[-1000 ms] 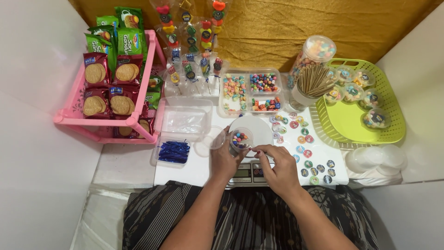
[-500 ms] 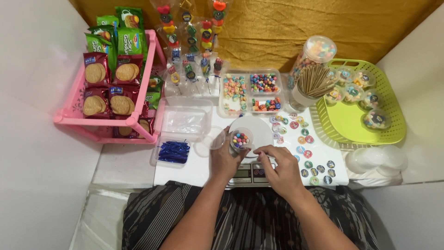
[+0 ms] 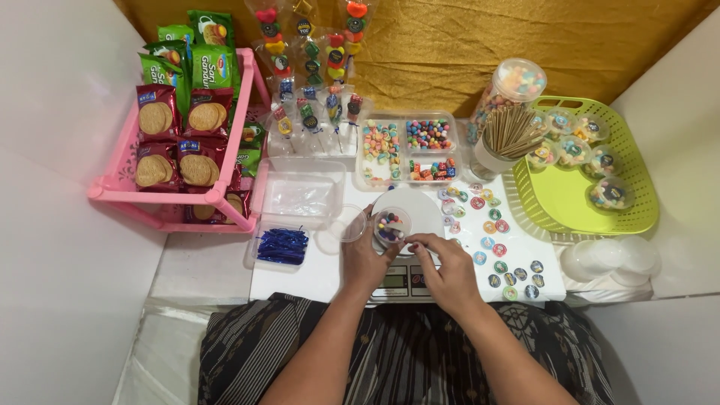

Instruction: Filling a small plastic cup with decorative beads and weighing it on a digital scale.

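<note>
- Standing over the white desk [image 3: 300, 277], you can see the person's left hand [image 3: 365, 259] curled round a small clear plastic cup of mixed coloured candies [image 3: 390, 226], fingers pinching its side.
- That cup sits on the round white platform of a digital kitchen scale [image 3: 420, 210], at the near edge of the desk, about the middle.
- Right hand [image 3: 448, 271] is just beside the cup, fingertips pressed together at its rim; can't tell if there's anything between them.
- A loose clear round lid [image 3: 351, 223] lies just left of the cup, touching the left hand's thumb side.
- Further left, near the desk's front left corner, a shallow clear tray of shiny blue twist ties [image 3: 283, 245], and behind it an empty-looking clear rectangular tub [image 3: 300, 196].
- Behind the scale there's a clear divided box of colourful candies [image 3: 409, 146], with cellophane-wrapped candy skewers [image 3: 311, 97] at the back edge.
- Round colourful stickers [image 3: 495, 251] are scattered over the right part of the desk.
- A cup of wooden sticks [image 3: 501, 139] and a tall clear jar of pastel sweets [image 3: 511, 86] stand toward the back right.
- Lime green plastic basket [image 3: 585, 214] off the right edge holds several filled, lidded cups.
- Pink plastic rack [image 3: 180, 196] on the left is stacked with biscuit packets.
</note>
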